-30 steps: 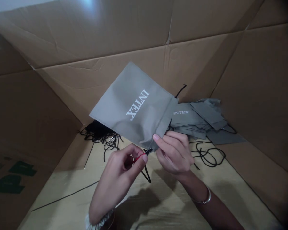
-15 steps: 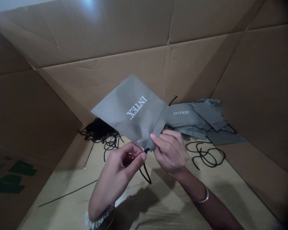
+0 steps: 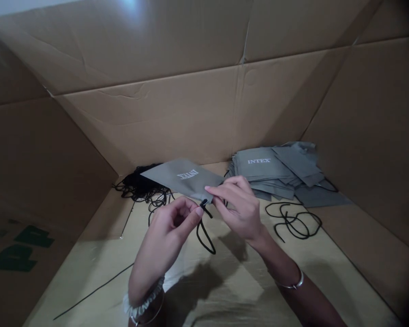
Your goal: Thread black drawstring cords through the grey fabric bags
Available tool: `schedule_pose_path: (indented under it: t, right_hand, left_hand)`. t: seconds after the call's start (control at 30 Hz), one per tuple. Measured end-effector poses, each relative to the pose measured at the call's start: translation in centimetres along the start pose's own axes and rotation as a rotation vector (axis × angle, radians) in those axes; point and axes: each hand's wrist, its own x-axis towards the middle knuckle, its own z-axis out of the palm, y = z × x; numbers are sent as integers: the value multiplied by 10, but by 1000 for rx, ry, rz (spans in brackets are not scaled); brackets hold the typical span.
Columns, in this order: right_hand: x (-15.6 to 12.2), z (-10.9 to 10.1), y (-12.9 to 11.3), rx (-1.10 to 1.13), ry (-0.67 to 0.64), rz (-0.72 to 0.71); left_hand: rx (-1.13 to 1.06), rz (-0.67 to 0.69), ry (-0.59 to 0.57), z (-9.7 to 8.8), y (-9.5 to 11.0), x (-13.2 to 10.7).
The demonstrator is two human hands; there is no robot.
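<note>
A grey INTEX drawstring pouch (image 3: pixel 183 178), held almost flat, with a black cord (image 3: pixel 198 234) looping from its corner

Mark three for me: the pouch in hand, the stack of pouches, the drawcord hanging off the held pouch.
grey INTEX pouch (image 3: pixel 187 178): head view, on the printed logo.
stack of grey pouches (image 3: pixel 259 167): head view, on the top pouch beside its logo.
black drawcord (image 3: pixel 201 246): head view, on the lower curve of the hanging loop.

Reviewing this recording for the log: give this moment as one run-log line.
left hand: pinches black cord | right hand: grips grey INTEX drawstring bag | nearby: stacked grey bags, loose black cords
</note>
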Motion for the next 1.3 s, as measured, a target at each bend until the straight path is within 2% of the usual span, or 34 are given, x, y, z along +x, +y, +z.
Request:
schedule_pose_path:
  t: [0.13,0.3,0.37,0.53,0.63,0.8,0.97,1.17,1.3]
  right_hand:
    - [2,-3,5,-11,-122,5]
    - [3,-6,10,-39,-214,-21]
    - [3,-8,12,-77,-226,-76]
    - [6,-15,15,-154,-203,-317]
    - [7,-16,15,-124,-253,-362]
    - [4,-11,16,-59,-304,-298]
    - [1,-6,21,-38,-300,-222]
    - [2,-10,25,-24,-329,-128]
    - [4,-16,27,-73,-342,-109]
  left_hand:
    - [40,10,25,-1,-1,2]
    - [91,5,24,-2,-4,2]
    - [98,-1,9,-4,-4,3]
    - [69,-4,-41,-7,-7,10]
    - [77,-2,-82,-8,-9,17]
    - [173,38,-99,-10,-13,23]
    - [290,161,-81,-11,-15,23]
    - [440,143,16,-14,-18,21]
    - [496,198,88,-11,-17,19]
